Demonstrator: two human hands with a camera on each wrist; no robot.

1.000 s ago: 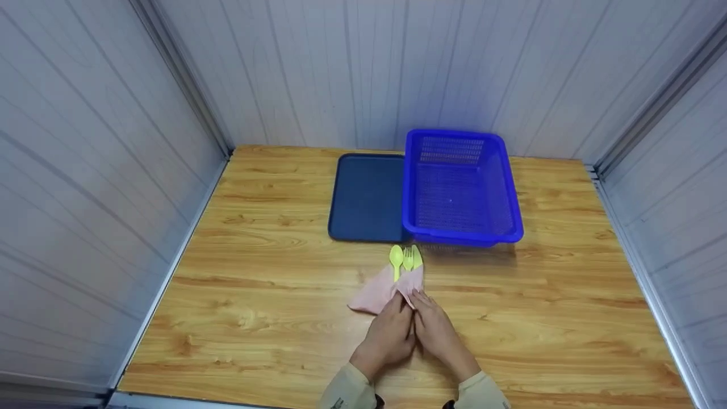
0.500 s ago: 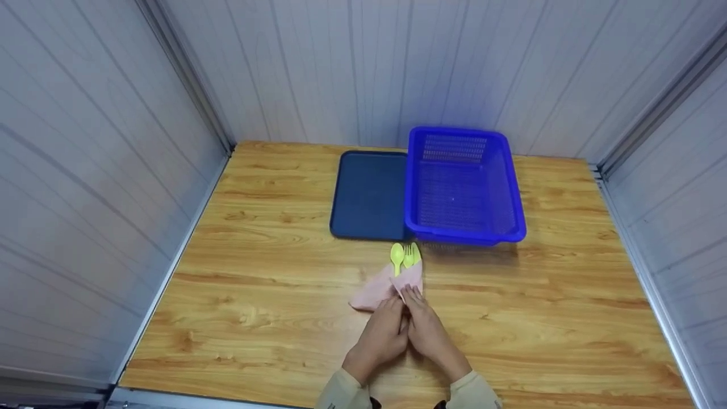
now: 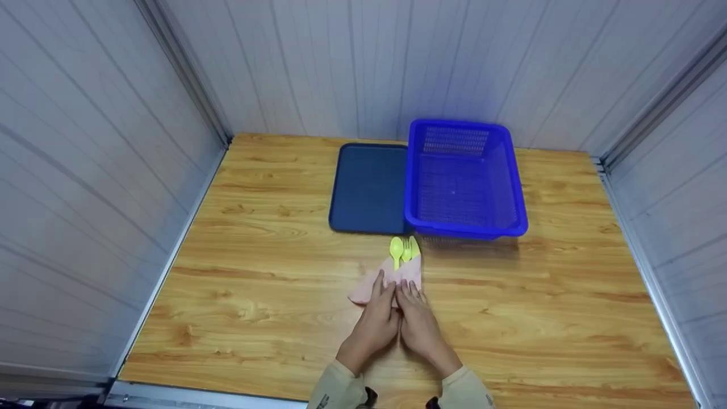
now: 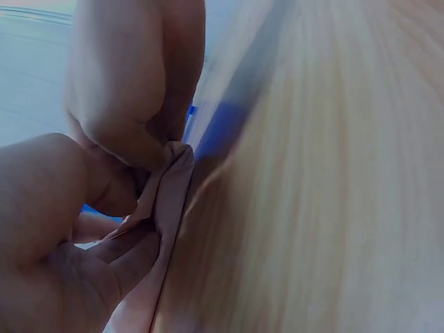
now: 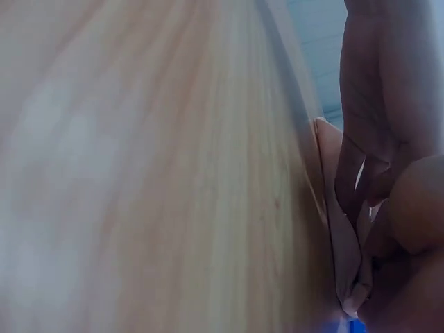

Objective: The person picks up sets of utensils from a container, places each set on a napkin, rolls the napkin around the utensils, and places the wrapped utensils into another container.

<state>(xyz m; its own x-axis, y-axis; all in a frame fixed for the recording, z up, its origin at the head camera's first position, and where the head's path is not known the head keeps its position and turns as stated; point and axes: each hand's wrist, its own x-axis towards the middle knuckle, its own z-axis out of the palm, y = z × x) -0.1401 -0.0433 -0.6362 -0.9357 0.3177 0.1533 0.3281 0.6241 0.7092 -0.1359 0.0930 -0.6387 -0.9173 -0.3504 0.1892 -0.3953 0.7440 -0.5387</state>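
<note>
On wood-grain tabletop [image 3: 261,312], yellow plastic cutlery [image 3: 396,247] approx. half-wrapped; pink folded napkin [image 3: 408,272], L flap TBD; my L hand [image 3: 371,324], R hand [image 3: 419,326] touching it, can't tell if pinching.

1 ea. tray [image 3: 369,190], bskt. [image 3: 466,230], napkin [image 3: 411,271] (3 utens. [image 3: 406,254])

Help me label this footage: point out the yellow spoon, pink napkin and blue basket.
Yellow spoon [image 3: 396,247], head view: on its bowl.
Pink napkin [image 3: 412,271], head view: on its folded-over upper part.
Blue basket [image 3: 466,229], head view: on its near rim.
</note>
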